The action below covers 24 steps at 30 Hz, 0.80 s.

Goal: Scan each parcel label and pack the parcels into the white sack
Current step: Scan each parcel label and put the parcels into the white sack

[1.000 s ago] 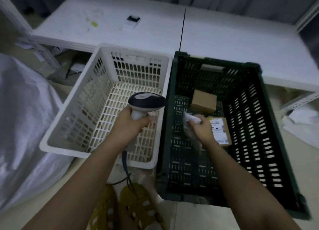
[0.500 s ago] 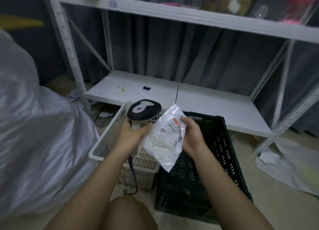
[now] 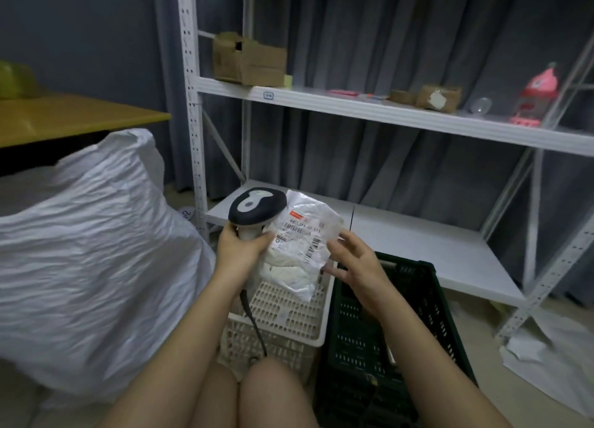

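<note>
A white poly parcel [image 3: 300, 251] with a printed barcode label hangs in front of me, above the white basket [image 3: 289, 312]. My left hand [image 3: 239, 246] grips the handle of the black-and-grey scanner [image 3: 257, 204], and its fingers also press the parcel's left edge against the handle. My right hand [image 3: 352, 260] is beside the parcel's right edge with its fingers spread and relaxed, the fingertips at most touching the bag. The big white sack [image 3: 96, 251] bulges at my left, its opening not visible.
A dark green crate [image 3: 389, 337] stands right of the basket, by my knees. Behind them is a white metal rack [image 3: 385, 112] holding cardboard boxes and a pink bottle. A wooden tabletop [image 3: 64, 116] juts over the sack. Crumpled paper lies on the floor at right.
My view has tilted up further. The parcel has shifted left against the scanner, where my left hand now holds it. My right hand has loosened its grip on the parcel.
</note>
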Available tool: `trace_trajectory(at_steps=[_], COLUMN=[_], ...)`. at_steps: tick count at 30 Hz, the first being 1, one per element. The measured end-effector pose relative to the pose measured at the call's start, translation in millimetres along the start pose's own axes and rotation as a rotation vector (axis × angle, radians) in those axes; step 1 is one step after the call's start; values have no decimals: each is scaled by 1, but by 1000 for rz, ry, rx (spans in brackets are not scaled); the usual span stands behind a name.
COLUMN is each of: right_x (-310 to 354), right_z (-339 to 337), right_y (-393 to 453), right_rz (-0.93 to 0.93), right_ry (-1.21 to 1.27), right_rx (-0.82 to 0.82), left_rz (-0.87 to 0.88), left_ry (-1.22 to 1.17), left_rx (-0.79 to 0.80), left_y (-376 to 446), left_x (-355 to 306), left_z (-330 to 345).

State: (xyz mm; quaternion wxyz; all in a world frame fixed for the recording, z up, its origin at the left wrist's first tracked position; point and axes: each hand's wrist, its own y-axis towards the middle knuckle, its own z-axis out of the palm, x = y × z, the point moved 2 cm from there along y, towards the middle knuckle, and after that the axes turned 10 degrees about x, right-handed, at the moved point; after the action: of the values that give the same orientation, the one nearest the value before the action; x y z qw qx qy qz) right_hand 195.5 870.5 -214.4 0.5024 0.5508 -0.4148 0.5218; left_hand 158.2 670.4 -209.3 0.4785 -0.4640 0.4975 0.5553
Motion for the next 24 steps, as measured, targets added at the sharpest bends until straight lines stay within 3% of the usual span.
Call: trace_trajectory(at_steps=[5,7,16,24], right_x=[5,8,12,12], right_z=[8,6,5,15], right_y=[19,34,68,70], right_rz=[-40,-31,-49,-81], right_ry=[-89,-116,-225,-216], right_rx=[-327,-379,-385,-380], left_rz=[30,55,91,115], left_ry=[14,4,175,186], left_rx=[-29,-46,86,100], left_y=[-4,-8,-23,-23], left_x=[-12,-16,-16,-15], left_z=[-20,-28,-38,-22])
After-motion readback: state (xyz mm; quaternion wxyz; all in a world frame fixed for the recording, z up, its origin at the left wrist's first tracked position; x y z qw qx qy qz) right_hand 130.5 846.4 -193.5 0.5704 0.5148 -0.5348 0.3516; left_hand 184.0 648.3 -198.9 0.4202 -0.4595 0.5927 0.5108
